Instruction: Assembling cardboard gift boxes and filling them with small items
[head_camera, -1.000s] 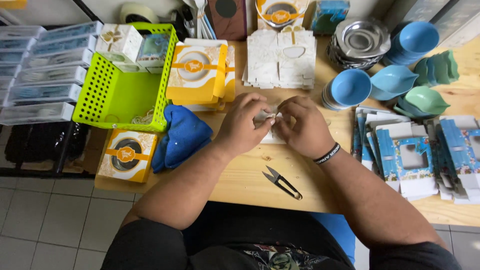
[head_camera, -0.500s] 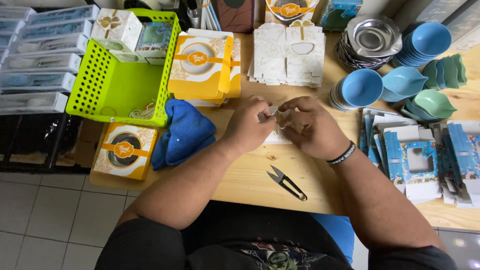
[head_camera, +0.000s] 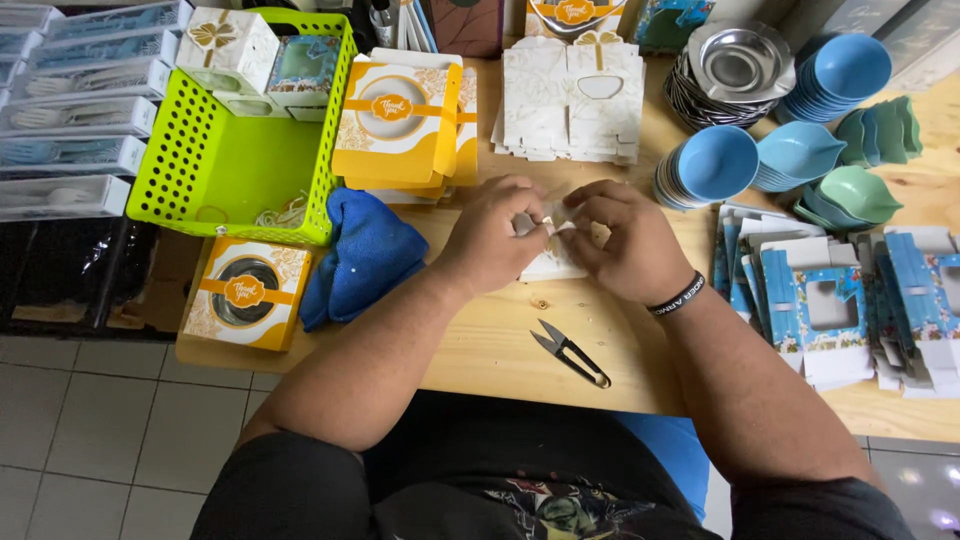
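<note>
Indoors | wooden table (head_camera: 500, 345) | grey tiled floor (head_camera: 80, 440) | green basket (head_camera: 190, 160) at left

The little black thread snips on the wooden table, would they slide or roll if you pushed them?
The small black thread snips lie flat on the pale wooden table, so they would probably slide, not roll. They look thin and metal, so likely stiff and light. The pointed blades face away from both hands, so picking them up by the looped end seems safer.
</note>
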